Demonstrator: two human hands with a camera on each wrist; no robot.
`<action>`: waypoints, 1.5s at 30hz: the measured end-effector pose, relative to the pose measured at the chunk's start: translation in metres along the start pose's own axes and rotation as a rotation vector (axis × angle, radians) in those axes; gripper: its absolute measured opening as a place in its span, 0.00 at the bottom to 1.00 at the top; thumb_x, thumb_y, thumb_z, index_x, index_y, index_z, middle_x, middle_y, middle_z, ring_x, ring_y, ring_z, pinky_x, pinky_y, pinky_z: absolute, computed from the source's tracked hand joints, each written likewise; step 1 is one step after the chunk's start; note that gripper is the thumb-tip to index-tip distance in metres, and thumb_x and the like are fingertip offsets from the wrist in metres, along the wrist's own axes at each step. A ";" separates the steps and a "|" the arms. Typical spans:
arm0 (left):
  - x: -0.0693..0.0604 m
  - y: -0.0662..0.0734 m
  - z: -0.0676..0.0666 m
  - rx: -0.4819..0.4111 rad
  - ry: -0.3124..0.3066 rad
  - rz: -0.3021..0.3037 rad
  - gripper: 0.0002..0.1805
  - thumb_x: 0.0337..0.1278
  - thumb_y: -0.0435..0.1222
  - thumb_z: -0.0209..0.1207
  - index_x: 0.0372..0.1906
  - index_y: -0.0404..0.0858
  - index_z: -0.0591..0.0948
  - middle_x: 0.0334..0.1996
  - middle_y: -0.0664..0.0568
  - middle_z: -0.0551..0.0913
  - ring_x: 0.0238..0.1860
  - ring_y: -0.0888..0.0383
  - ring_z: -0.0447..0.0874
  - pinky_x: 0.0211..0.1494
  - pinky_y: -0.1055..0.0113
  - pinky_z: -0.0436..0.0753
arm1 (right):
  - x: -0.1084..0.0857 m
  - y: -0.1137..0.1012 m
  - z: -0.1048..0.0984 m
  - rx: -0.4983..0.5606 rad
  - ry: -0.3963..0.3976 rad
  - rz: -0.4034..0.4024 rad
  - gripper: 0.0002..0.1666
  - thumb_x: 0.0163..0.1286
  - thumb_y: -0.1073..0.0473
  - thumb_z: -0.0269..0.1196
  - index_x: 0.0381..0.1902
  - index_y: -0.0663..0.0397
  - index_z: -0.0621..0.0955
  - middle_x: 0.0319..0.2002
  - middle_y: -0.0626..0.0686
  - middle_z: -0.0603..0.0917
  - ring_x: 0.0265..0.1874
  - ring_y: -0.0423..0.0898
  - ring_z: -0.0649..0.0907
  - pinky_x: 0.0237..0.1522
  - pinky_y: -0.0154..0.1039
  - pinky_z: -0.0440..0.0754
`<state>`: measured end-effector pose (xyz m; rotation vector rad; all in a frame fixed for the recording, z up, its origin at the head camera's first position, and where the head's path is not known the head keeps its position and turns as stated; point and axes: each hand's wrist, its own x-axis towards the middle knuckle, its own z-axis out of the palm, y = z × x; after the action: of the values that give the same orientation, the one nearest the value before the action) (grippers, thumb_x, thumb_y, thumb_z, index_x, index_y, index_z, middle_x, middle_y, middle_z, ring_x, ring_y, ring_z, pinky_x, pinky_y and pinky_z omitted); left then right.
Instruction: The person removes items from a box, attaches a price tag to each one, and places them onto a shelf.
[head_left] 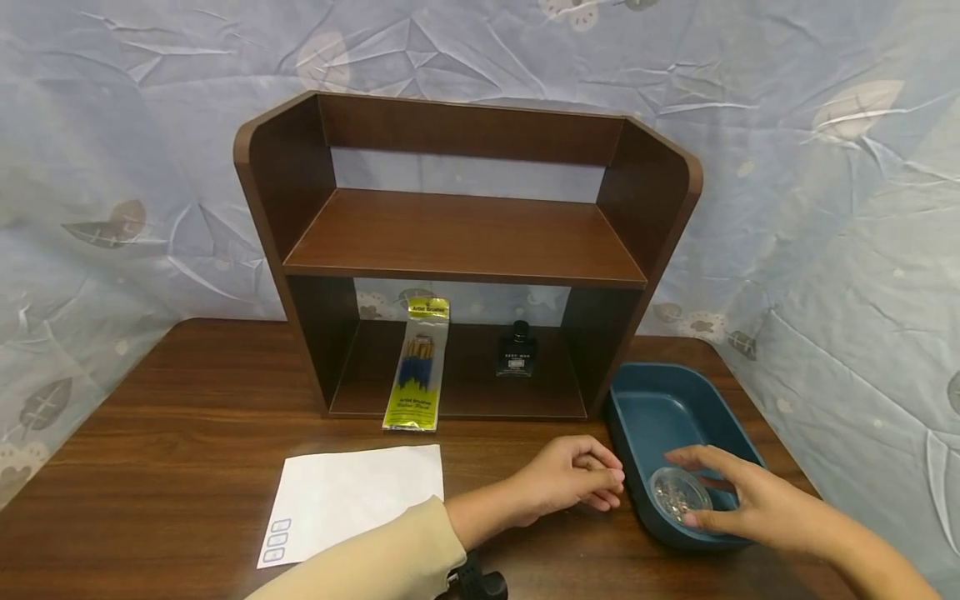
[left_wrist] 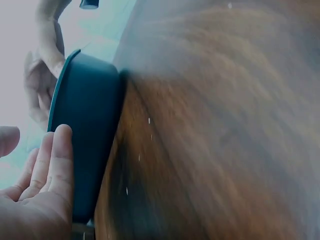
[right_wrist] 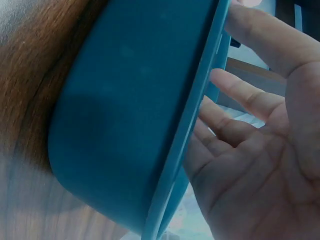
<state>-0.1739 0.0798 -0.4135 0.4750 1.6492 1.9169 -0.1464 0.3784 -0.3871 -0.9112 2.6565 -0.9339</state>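
Blue tub [head_left: 660, 417] at the right.
Your left hand [head_left: 570, 477], fingers loose and empty, is beside its left side; your right hand [head_left: 750, 498] spreads around the clear container [head_left: 675, 492] tilted inside, perhaps steadying it; whether it grips, I cannot tell.

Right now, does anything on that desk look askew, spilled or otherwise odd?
The brush pack sits askew on the lower shelf, its bottom end poking past the front edge, whereas the dark bottle stands well inside. I see no spill around the clear round container in the blue bin.
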 end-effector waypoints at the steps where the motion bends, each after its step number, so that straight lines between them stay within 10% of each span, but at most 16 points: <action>1: 0.001 -0.001 0.003 -0.010 -0.004 0.002 0.07 0.70 0.27 0.61 0.48 0.27 0.82 0.46 0.24 0.87 0.39 0.47 0.92 0.44 0.60 0.93 | 0.000 0.001 0.000 0.005 -0.006 0.006 0.38 0.69 0.57 0.72 0.72 0.58 0.71 0.70 0.35 0.74 0.66 0.16 0.67 0.58 0.25 0.82; 11: 0.007 -0.007 0.016 -0.079 -0.014 0.002 0.06 0.72 0.29 0.61 0.47 0.29 0.82 0.44 0.23 0.87 0.47 0.30 0.91 0.44 0.62 0.92 | 0.004 0.003 -0.002 0.102 -0.102 0.121 0.41 0.71 0.54 0.70 0.75 0.62 0.67 0.72 0.71 0.71 0.63 0.16 0.68 0.55 0.25 0.82; 29: 0.013 -0.010 0.029 -0.077 0.068 -0.030 0.07 0.70 0.28 0.62 0.47 0.34 0.76 0.36 0.31 0.89 0.41 0.39 0.94 0.42 0.63 0.92 | 0.009 0.010 0.001 0.131 -0.177 0.091 0.41 0.72 0.58 0.69 0.75 0.67 0.65 0.67 0.72 0.73 0.57 0.23 0.75 0.51 0.55 0.88; 45: 0.018 -0.017 0.033 -0.131 0.052 -0.066 0.09 0.69 0.26 0.63 0.47 0.35 0.75 0.40 0.25 0.88 0.44 0.34 0.93 0.39 0.65 0.92 | 0.008 0.011 0.005 0.098 -0.123 0.096 0.39 0.69 0.56 0.72 0.71 0.66 0.69 0.61 0.66 0.79 0.53 0.26 0.78 0.46 0.48 0.90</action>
<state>-0.1650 0.1184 -0.4258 0.3174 1.5397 1.9882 -0.1563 0.3771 -0.3976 -0.7859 2.5039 -0.9440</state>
